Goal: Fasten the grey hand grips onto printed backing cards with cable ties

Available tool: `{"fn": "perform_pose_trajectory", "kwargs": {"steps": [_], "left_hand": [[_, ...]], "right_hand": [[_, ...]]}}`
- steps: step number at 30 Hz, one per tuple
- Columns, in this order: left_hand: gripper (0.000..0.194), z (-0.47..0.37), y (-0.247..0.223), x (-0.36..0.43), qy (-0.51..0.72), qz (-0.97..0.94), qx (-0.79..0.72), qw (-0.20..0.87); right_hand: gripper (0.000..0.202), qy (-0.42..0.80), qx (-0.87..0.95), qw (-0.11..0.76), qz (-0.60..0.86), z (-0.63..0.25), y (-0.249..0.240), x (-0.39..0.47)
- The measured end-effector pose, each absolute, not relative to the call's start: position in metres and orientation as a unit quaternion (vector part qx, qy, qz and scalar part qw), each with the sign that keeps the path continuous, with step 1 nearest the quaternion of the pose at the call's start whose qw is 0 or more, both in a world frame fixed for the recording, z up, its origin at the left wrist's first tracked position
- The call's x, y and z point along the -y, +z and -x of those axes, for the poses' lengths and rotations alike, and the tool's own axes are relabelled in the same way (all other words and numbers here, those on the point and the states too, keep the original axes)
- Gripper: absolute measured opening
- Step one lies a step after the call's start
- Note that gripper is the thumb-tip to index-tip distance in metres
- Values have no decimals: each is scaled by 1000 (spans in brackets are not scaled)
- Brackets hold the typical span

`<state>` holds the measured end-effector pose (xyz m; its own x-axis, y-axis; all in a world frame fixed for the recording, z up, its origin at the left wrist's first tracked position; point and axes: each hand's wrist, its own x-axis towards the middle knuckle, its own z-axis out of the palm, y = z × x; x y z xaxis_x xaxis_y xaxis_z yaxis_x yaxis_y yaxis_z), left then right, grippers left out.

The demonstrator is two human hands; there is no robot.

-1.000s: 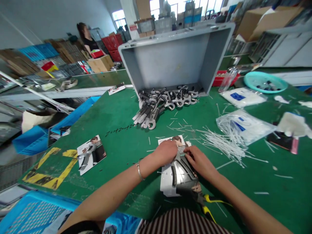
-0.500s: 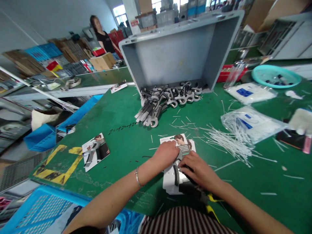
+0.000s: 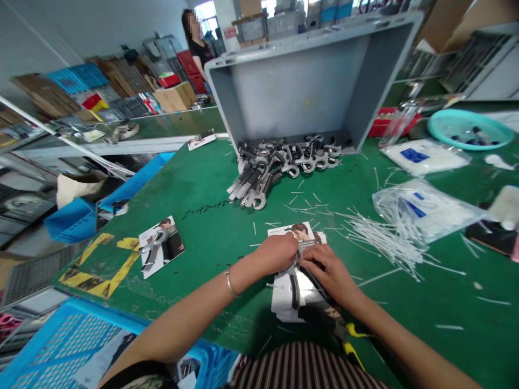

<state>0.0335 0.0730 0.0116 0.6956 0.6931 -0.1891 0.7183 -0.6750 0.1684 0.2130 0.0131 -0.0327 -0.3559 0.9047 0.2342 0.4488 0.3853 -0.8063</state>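
Observation:
My left hand (image 3: pixel 279 253) is closed, its fingertips meeting at the upper part of a grey-and-black curved-handled tool (image 3: pixel 295 289) lying on a printed backing card (image 3: pixel 284 305). Whatever those fingers pinch is hidden. From the right, my right hand (image 3: pixel 326 270) reaches in, thumb and fingers drawn together at the same spot, against the tool's upper end; what they grip is too small to tell. A thin white cable tie (image 3: pixel 275 285) sticks out left of the tool. Another card's edge shows beneath. Yellow-handled cutters (image 3: pixel 352 340) lie close to my right forearm.
A grey crate (image 3: pixel 300 92) on its side holds a pile of similar tools (image 3: pixel 263 167). Loose cable ties (image 3: pixel 385 237) and plastic bags (image 3: pixel 425 208) lie right. A carded tool (image 3: pixel 162 246) lies left. Blue baskets (image 3: pixel 68 335) stand below the table edge. A person (image 3: pixel 198 48) stands beyond.
My right hand has shifted slightly up and closer to my left fingertips. A cable tie end now shows left of the tool. The view has turned a little left.

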Motion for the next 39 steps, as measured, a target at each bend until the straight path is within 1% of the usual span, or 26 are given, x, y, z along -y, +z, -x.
{"fn": "perform_pose_trajectory", "kwargs": {"steps": [4,7,9,11,13,17,20,29,39], "left_hand": [[15,-17,9,-61,53,-876,-445,178],[10,-8,-1,-51,153,-820,-465,297],[17,-5,-12,-47,213,-789,-449,362],[24,-3,-22,-45,255,-772,-434,390],[25,-2,-30,-44,283,-761,-430,395],[15,-3,-38,-41,344,-724,-434,412],[13,-5,-38,-36,371,-699,-436,429],[15,-5,-39,-31,394,-665,-453,444],[14,-8,-41,-29,394,-676,-459,421]], "right_hand": [[10,305,761,341,459,-212,-40,-11],[9,306,750,348,471,-208,-46,-11],[10,315,737,355,482,-205,-48,-14],[11,325,728,352,490,-203,-48,-16],[12,331,728,346,492,-203,-46,-16],[14,315,746,328,487,-203,-43,-10],[13,293,765,314,479,-204,-43,-6],[12,298,773,293,477,-201,-41,-6],[13,302,774,290,475,-202,-38,-5]]}}
